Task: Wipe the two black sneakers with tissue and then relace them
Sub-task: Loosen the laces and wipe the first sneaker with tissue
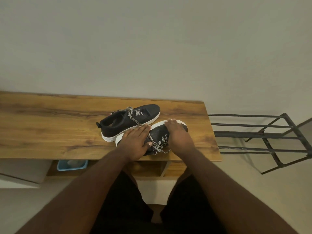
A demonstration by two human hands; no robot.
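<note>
Two black sneakers sat on the wooden counter (pixel 50 125).
Left hand (pixel 135 141) and right hand (pixel 179 134) lay flat-fingered on the near sneaker (pixel 157 134); the far sneaker (pixel 130 120) sat untouched.

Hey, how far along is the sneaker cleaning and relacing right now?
Done: nothing clearly; no tissue is in view. In hand: the left hand and right hand both rest on the near black white-soled sneaker, its checkered laces loose. Left: wiping both, then relacing; the far black sneaker on the wooden table also has slack laces.
</note>
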